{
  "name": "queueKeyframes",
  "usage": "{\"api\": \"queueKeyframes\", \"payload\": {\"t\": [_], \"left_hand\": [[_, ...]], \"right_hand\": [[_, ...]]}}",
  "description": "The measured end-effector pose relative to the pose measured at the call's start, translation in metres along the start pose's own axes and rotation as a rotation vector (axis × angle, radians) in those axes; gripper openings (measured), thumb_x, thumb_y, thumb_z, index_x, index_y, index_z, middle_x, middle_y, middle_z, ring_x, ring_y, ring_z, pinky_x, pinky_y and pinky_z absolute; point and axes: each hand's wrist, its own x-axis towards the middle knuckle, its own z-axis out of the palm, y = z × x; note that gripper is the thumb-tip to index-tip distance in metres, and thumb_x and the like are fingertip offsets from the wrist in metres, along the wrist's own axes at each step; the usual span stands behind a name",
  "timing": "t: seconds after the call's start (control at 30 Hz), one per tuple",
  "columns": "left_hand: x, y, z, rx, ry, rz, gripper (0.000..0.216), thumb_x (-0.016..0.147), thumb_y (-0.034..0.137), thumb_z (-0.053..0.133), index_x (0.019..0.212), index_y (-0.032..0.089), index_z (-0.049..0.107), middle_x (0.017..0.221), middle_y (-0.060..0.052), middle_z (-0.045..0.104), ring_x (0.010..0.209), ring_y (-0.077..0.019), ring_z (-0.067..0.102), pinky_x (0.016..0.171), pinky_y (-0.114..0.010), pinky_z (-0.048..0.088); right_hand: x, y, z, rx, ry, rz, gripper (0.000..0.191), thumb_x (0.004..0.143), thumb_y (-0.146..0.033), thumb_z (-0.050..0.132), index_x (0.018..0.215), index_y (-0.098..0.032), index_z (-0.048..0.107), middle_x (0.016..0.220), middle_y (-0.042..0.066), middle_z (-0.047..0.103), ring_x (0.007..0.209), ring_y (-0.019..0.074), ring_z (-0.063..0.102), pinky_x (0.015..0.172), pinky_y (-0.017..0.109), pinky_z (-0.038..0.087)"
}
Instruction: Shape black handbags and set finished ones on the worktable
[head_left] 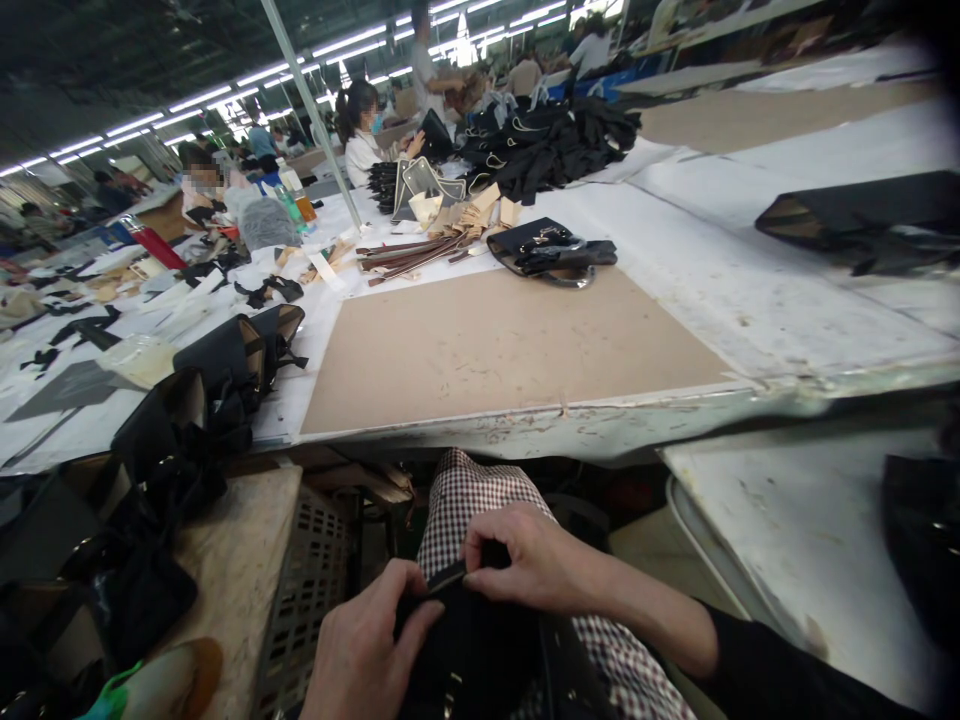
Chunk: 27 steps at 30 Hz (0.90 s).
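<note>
A black bag (480, 650) rests on my lap, over checked cloth (484, 495). At its upper edge my left hand (379, 625) pinches the black material between thumb and fingers. Just to the right, my right hand (525, 560) grips the same edge with thumb and forefinger. A narrow strip of the rim shows between the two hands. Small shiny metal parts glint low on the bag, and its lower part runs out of view.
Beyond my lap stands a white-covered table with a brown board (480, 350). A black bag (551, 250) lies at the board's far edge. Several black bags (161, 425) line the left side, above a plastic crate (304, 590). Brown strips (409, 258) lie farther back, near a masked co-worker (367, 140).
</note>
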Motion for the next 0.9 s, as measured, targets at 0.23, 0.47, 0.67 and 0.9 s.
{"api": "queueKeyframes", "payload": {"t": [0.23,0.47,0.67,0.9], "left_hand": [[0.003,-0.001,-0.004,-0.003,0.001,0.119,0.016,0.099,0.032,0.057,0.106,0.028,0.071,0.089,0.001,0.075,0.081,-0.0152,0.073,0.070,-0.019,0.055],[0.005,0.000,-0.004,0.004,0.020,0.136,0.025,0.102,0.037,0.051,0.097,0.027,0.073,0.080,0.001,0.071,0.073,-0.0153,0.068,0.065,-0.021,0.051],[0.007,0.006,-0.003,-0.072,-0.018,0.043,0.017,0.096,0.028,0.057,0.088,0.026,0.072,0.078,0.003,0.070,0.074,-0.0153,0.067,0.065,-0.021,0.047],[0.011,0.019,-0.009,-0.093,-0.116,-0.009,0.015,0.091,0.024,0.058,0.081,0.022,0.069,0.075,0.002,0.066,0.072,-0.0158,0.063,0.064,-0.022,0.043]], "right_hand": [[0.001,-0.002,0.003,0.010,0.038,0.044,0.004,0.075,-0.018,0.073,0.078,-0.020,0.073,0.075,-0.002,0.073,0.071,0.0155,0.063,0.064,0.023,0.040],[-0.001,-0.002,0.005,0.057,0.071,0.050,0.003,0.074,-0.017,0.072,0.076,-0.019,0.071,0.075,-0.002,0.073,0.071,0.0151,0.063,0.065,0.024,0.041],[-0.001,-0.004,0.004,0.086,0.033,0.084,0.010,0.071,-0.016,0.072,0.080,-0.019,0.070,0.076,-0.002,0.073,0.071,0.0152,0.062,0.065,0.024,0.043],[0.008,-0.003,-0.009,0.142,-0.221,0.037,0.032,0.072,-0.019,0.071,0.102,-0.024,0.080,0.082,-0.002,0.077,0.075,0.0162,0.067,0.065,0.022,0.045]]}}
